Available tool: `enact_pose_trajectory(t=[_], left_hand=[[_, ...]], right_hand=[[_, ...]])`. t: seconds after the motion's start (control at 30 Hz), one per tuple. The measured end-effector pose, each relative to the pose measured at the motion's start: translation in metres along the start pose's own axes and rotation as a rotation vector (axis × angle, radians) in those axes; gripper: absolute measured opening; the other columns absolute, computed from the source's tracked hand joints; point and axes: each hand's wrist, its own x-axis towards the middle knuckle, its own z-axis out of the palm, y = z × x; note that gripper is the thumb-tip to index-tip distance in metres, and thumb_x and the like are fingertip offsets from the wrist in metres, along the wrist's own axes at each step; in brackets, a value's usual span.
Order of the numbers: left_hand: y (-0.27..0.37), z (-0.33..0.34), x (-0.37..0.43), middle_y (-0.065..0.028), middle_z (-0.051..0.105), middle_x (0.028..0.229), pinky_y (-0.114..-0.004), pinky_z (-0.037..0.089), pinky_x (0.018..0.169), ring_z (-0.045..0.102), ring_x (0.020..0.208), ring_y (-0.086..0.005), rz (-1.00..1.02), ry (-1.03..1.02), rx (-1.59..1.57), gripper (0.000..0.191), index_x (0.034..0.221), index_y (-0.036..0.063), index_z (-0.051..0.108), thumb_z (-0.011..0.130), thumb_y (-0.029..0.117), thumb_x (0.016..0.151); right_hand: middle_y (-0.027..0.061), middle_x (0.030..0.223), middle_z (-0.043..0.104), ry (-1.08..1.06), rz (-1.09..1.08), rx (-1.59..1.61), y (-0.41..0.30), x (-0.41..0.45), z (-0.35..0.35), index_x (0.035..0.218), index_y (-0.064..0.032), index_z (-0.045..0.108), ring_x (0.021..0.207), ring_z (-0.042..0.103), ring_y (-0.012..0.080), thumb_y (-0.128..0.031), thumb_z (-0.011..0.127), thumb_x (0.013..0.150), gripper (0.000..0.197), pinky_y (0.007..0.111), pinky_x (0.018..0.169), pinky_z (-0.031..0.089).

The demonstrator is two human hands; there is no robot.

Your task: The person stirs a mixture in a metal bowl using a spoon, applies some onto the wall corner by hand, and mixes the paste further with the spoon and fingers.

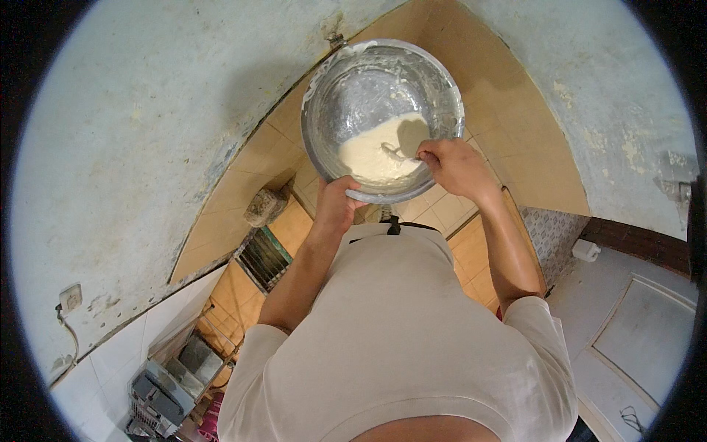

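A large round metal bowl is held up before me, with pale, thick batter pooled on the side nearest me and smears along its wall and rim. My left hand grips the near left rim, thumb over the edge. At the bowl's right side, my right hand pinches the handle of a utensil, seemingly a spoon, whose lower part lies in the batter. Its exact shape is partly hidden by batter. A dark shadow falls on the batter beside my right fingers.
A tap juts from the wall just beyond the bowl. Painted walls and tan tiles close in ahead. A rough stone block and a floor grate lie left. A door stands right; a dish rack is lower left.
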Motion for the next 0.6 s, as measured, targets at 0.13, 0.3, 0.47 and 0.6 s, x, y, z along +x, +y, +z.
enact_pose_trajectory(t=[0.13, 0.3, 0.47, 0.6], left_hand=[[0.001, -0.007, 0.004, -0.0255, 0.042, 0.126, -0.050, 0.056, 0.083, 0.058, 0.106, -0.0389, -0.030, -0.117, 0.009, 0.069, 0.137, 0.0002, 0.015, 0.044, -0.007, 0.075], [0.001, -0.006, 0.003, -0.0245, 0.044, 0.125, -0.049, 0.057, 0.081, 0.058, 0.104, -0.0375, -0.046, -0.035, 0.034, 0.069, 0.136, 0.0007, 0.016, 0.046, -0.006, 0.074], [0.004, -0.003, -0.002, -0.0230, 0.046, 0.123, -0.047, 0.058, 0.079, 0.060, 0.102, -0.0360, -0.029, -0.076, 0.036, 0.069, 0.136, 0.0014, 0.019, 0.047, -0.006, 0.073], [-0.001, 0.000, 0.000, -0.0252, 0.058, 0.107, -0.045, 0.062, 0.067, 0.066, 0.083, -0.0371, 0.024, 0.009, -0.046, 0.047, 0.117, -0.0121, 0.041, 0.048, -0.009, 0.070]], right_hand=[[0.0191, 0.087, 0.065, 0.110, 0.014, -0.049, -0.014, 0.000, -0.011, 0.094, -0.0059, 0.067, 0.083, 0.063, 0.0372, -0.013, 0.054, 0.087, 0.016, 0.046, 0.073, 0.048], [0.0192, 0.089, 0.065, 0.081, 0.003, -0.017, -0.010, 0.007, -0.003, 0.094, -0.0026, 0.066, 0.085, 0.062, 0.0375, -0.009, 0.055, 0.087, 0.015, 0.043, 0.074, 0.048], [0.0167, 0.090, 0.066, 0.007, -0.049, 0.061, 0.005, 0.014, 0.007, 0.093, -0.0090, 0.069, 0.085, 0.064, 0.0361, -0.015, 0.054, 0.086, 0.017, 0.045, 0.075, 0.050], [0.0155, 0.089, 0.067, -0.062, -0.081, 0.099, 0.002, 0.012, 0.001, 0.093, -0.0075, 0.068, 0.086, 0.064, 0.0348, -0.013, 0.053, 0.085, 0.018, 0.042, 0.077, 0.049]])
